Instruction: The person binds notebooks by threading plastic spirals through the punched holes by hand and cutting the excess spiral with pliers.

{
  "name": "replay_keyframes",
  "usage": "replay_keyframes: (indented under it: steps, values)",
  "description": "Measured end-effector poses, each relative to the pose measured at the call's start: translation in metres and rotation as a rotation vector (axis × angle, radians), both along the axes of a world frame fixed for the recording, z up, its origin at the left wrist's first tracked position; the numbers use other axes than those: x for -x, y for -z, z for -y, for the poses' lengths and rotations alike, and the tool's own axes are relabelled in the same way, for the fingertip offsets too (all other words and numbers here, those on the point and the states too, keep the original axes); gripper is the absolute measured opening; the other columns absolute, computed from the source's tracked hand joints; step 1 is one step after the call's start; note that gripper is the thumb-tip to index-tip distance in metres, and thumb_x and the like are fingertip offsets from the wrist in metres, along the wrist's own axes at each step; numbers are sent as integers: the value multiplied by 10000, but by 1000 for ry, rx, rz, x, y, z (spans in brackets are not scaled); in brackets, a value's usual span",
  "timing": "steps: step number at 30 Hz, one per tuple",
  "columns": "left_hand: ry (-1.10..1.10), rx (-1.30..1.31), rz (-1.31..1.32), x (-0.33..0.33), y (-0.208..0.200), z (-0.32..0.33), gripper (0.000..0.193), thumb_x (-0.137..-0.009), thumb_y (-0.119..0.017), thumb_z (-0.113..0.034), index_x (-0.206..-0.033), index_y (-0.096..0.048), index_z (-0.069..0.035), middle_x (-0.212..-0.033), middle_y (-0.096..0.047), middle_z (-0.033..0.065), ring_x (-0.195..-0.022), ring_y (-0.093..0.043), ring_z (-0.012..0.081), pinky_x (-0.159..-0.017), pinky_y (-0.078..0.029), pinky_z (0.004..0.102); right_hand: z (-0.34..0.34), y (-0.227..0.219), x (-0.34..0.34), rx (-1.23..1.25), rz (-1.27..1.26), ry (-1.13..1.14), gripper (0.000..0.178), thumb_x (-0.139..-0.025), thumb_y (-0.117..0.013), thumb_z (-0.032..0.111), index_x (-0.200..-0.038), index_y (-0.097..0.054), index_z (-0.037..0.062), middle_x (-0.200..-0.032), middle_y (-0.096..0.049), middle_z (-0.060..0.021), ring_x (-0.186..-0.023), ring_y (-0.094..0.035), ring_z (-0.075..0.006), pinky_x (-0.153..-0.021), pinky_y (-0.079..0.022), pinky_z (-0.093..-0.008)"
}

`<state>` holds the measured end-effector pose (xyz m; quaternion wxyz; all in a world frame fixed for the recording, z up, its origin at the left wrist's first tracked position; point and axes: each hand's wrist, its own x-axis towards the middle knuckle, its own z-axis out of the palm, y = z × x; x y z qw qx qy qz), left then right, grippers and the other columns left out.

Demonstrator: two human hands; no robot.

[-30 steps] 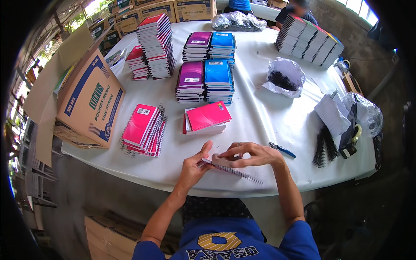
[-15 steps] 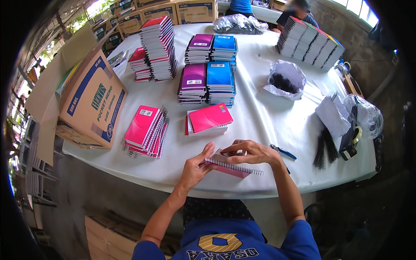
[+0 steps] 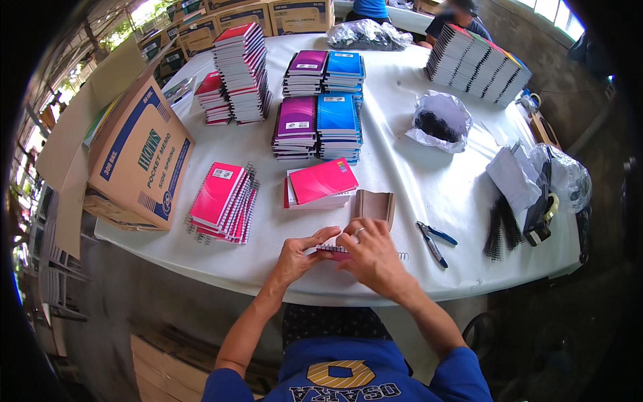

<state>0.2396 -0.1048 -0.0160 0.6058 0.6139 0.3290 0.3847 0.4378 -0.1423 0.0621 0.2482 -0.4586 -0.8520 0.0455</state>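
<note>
Head view: from where I stand, a pink notebook [image 3: 337, 255] hovers by the near edge of the table [image 3: 435, 287], toward six o'clock in the scene.
Left hand [image 3: 299, 260]: its thumb and fingers pinch the notebook's nine o'clock end and carry it.
Right hand [image 3: 375, 261]: its fingers are bent over the notebook's three o'clock part; it covers what is beneath, so I cannot tell whether they grip anything.
Spine line: the wire coil [image 3: 403, 255] has its long axis running from nine o'clock to just past three, leaving the left fingers, passing behind the right hand and poking out beyond it; that loose end is nearer the right hand.
Tan curved piece [image 3: 376, 206]: on the table at twelve o'clock from the right hand, just beside its fingers.
Blue-handled pliers [image 3: 433, 242]: between two and three o'clock from the right hand, handles spread.
Coil-edged pink stack [image 3: 218, 197]: ten o'clock from the left hand, well apart.
</note>
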Motion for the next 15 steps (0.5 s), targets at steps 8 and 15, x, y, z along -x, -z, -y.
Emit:
replay_keyframes:
  steps: [8, 15]
  values:
    - [40, 77, 37, 4, -1, 1, 481, -839, -723, -40, -1306, -607, -45, -1309, -631, 83, -1240, -541, 147, -1054, -438, 294, 1, 8, 2, -105, 121, -75, 254, -778, -675, 93, -1020, -631, 29, -1050, -630, -91, -1102, -554, -256, -958, -379, -448]
    - [-96, -207, -55, -9, -30, 7, 459, -869, -727, -209, -1277, -625, -24, -1295, -642, 92, -1176, -582, 145, -1031, -451, 302, 9, 28, -91, -125, 38, 643, 468, -859, -687, 132, -1297, -539, 55, -1248, -565, -174, -1162, -515, -355, -986, -354, -476]
